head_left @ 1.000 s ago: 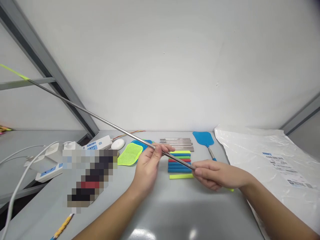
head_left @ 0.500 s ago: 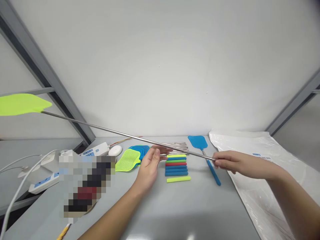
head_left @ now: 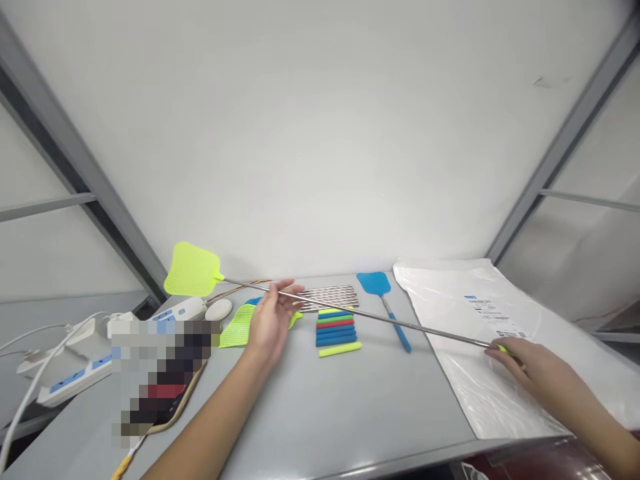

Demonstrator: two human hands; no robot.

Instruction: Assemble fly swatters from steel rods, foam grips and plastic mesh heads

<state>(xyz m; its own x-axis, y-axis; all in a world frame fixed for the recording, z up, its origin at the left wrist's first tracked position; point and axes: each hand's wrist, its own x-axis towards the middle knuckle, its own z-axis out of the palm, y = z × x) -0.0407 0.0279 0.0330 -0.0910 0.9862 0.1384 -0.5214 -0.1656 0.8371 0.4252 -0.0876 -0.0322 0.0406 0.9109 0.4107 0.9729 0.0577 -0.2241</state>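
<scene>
A long fly swatter with a yellow-green head [head_left: 193, 270] and a thin metal rod [head_left: 400, 323] is held across the front of me. My right hand [head_left: 525, 367] is closed around its near end at the right, where a bit of yellow-green handle shows. Toward the head, the rod passes between the thumb and loosely curled fingers of my left hand [head_left: 273, 323]. Beneath it on the table lie a row of coloured handle tubes [head_left: 336, 333], a yellow-green tube [head_left: 340, 349], several metal rods [head_left: 330, 297] and loose swatter heads [head_left: 235, 327], partly behind my left hand.
A blue fly swatter [head_left: 374, 283] lies right of the tubes. Farther right is a white plastic mailing bag [head_left: 450, 307]. Power strips [head_left: 75, 383] with white cables, a white round object [head_left: 219, 309] and a blurred-out dark item [head_left: 170, 373] sit at the left.
The rod has lengthened toward the right as my right hand moved right and down. A yellow-green handle end now shows at that hand. The swatter head has come further into view.
</scene>
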